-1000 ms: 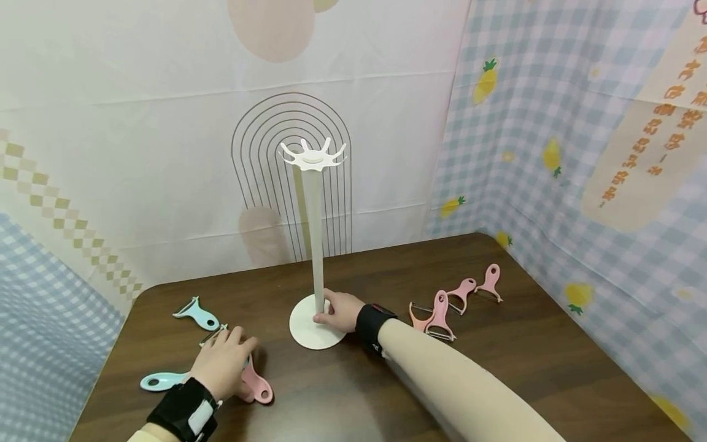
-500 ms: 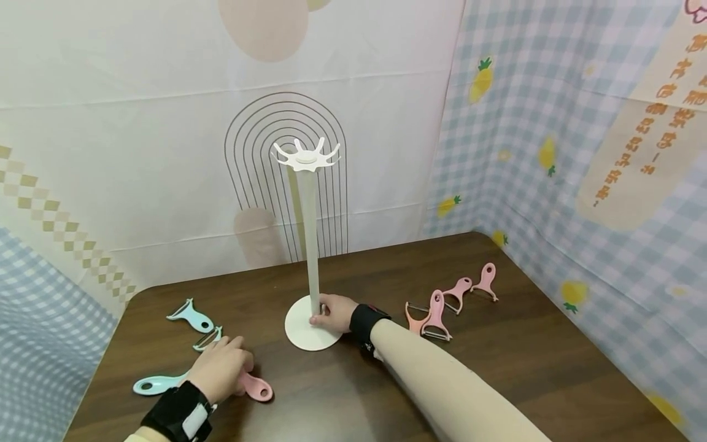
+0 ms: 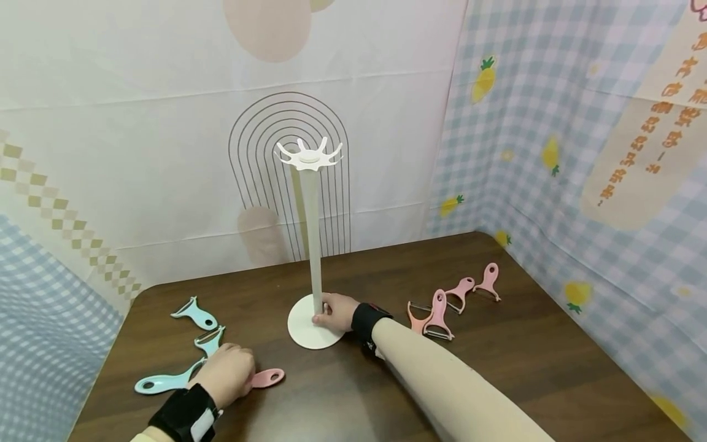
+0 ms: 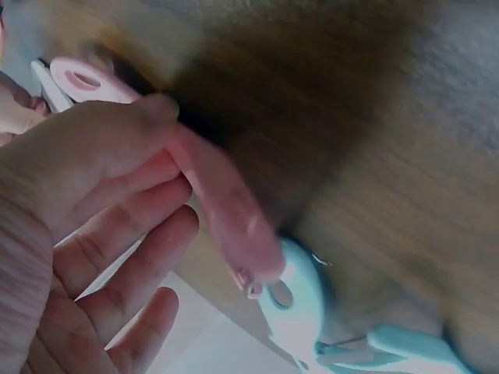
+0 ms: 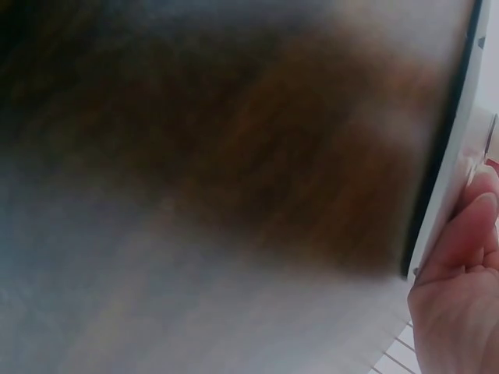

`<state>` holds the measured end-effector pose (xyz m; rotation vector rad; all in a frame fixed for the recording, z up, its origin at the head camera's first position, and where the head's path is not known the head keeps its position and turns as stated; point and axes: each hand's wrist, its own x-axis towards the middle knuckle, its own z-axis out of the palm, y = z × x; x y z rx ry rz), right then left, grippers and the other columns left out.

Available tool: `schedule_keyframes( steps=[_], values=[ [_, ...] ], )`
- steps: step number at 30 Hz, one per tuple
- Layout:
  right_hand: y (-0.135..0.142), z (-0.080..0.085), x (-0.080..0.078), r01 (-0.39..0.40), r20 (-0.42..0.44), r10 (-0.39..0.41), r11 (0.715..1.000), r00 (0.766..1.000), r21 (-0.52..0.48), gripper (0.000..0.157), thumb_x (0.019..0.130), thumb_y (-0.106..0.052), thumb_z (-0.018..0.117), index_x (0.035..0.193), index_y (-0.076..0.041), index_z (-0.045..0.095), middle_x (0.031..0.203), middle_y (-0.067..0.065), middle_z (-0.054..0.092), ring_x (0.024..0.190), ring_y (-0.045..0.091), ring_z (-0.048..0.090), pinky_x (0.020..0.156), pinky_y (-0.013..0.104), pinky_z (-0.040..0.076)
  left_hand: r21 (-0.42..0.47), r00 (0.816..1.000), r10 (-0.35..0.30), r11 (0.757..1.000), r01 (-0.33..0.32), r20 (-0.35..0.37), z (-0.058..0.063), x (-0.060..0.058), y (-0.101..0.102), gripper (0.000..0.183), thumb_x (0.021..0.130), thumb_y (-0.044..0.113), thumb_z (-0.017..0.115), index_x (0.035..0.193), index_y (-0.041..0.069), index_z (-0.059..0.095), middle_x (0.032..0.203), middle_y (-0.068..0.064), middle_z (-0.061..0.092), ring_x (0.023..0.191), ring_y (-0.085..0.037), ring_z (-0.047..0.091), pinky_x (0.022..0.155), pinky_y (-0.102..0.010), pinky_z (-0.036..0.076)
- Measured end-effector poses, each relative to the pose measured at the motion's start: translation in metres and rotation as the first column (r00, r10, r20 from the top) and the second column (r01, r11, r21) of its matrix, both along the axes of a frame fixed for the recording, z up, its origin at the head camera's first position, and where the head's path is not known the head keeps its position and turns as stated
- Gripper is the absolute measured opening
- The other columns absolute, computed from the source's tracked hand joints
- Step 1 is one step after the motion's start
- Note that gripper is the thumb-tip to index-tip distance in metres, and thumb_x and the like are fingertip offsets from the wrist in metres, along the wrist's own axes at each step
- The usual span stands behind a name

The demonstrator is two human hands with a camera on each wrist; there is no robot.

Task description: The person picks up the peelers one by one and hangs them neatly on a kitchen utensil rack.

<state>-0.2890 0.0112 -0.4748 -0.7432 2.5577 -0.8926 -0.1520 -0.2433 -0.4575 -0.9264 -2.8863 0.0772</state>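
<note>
My left hand point(image 3: 226, 371) pinches a pink Y-shaped peeler point(image 3: 267, 378) between thumb and fingers, low over the front left of the table. In the left wrist view the thumb presses the peeler's handle point(image 4: 222, 199), while the other fingers spread loosely behind. A tall white stand point(image 3: 312, 239) with a ring of upturned hooks on top rises mid-table, all its hooks bare. Its round base point(image 3: 306, 337) lies under my right hand point(image 3: 339, 312), which grips the foot of the pole. The right wrist view catches only that hand's edge beside the base.
Three light blue peelers lie left of my left hand: one at the back point(image 3: 196, 314), one in the middle point(image 3: 211, 341), one in front point(image 3: 160, 383). Right of the stand, several pink and orange peelers point(image 3: 439, 310) form a loose row. Patterned cloth point(image 3: 386, 153) hangs behind the table.
My left hand has closed on the pink peeler and turned it, so its handle end now points more to the right. The right hand stays at the stand's foot.
</note>
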Motion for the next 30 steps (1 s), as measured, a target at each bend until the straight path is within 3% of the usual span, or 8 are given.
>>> schedule_keyframes(
  steps=[10, 19, 23, 26, 30],
  values=[
    [-0.004, -0.014, -0.012, -0.014, -0.008, 0.014, 1.0, 1.0, -0.01, 0.029, 0.091, -0.035, 0.068, 0.113, -0.018, 0.06, 0.076, -0.001, 0.051, 0.069, 0.013, 0.049, 0.064, 0.026, 0.04, -0.076, 0.997, 0.074, 0.995, -0.072, 0.031, 0.007, 0.002, 0.011, 0.029, 0.059, 0.004, 0.072, 0.053, 0.017, 0.047, 0.059, 0.005, 0.049, 0.062, -0.022, 0.056, 0.071, -0.042, 0.046],
    [-0.004, -0.013, -0.012, -0.011, 0.01, 0.011, 1.0, 1.0, -0.006, 0.032, 0.091, -0.034, 0.068, 0.117, -0.017, 0.06, 0.078, -0.001, 0.053, 0.071, 0.014, 0.05, 0.067, 0.027, 0.041, -0.054, 0.998, 0.046, 0.997, -0.048, -0.046, 0.008, -0.003, 0.011, 0.03, 0.06, 0.002, 0.07, 0.051, 0.017, 0.046, 0.054, 0.003, 0.052, 0.058, -0.02, 0.058, 0.068, -0.04, 0.046],
    [-0.004, -0.015, -0.011, -0.022, 0.003, 0.022, 1.0, 1.0, -0.005, 0.034, 0.092, -0.035, 0.067, 0.119, -0.017, 0.06, 0.078, -0.002, 0.054, 0.07, 0.013, 0.05, 0.065, 0.026, 0.041, -0.029, 0.996, 0.073, 0.997, -0.075, -0.058, 0.009, -0.009, 0.008, 0.031, 0.06, 0.004, 0.07, 0.049, 0.018, 0.045, 0.052, 0.005, 0.049, 0.052, -0.018, 0.054, 0.063, -0.039, 0.045],
    [-0.003, -0.014, -0.009, -0.023, -0.003, 0.023, 1.0, 1.0, -0.009, 0.032, 0.092, -0.035, 0.067, 0.118, -0.017, 0.06, 0.079, -0.002, 0.054, 0.07, 0.013, 0.05, 0.064, 0.026, 0.041, -0.001, 0.993, 0.106, 0.994, -0.106, -0.061, 0.016, -0.014, 0.007, 0.03, 0.061, 0.006, 0.071, 0.049, 0.018, 0.046, 0.052, 0.006, 0.048, 0.051, -0.017, 0.053, 0.065, -0.041, 0.047],
    [0.0, -0.013, -0.009, -0.009, 0.009, 0.01, 1.0, 1.0, -0.014, 0.031, 0.091, -0.035, 0.068, 0.115, -0.018, 0.06, 0.08, -0.001, 0.054, 0.073, 0.014, 0.051, 0.066, 0.027, 0.042, 0.066, 0.985, 0.171, 0.983, -0.169, -0.034, 0.034, -0.021, 0.006, 0.024, 0.065, 0.006, 0.072, 0.055, 0.016, 0.053, 0.058, 0.005, 0.049, 0.054, -0.017, 0.052, 0.064, -0.041, 0.048]
  ],
)
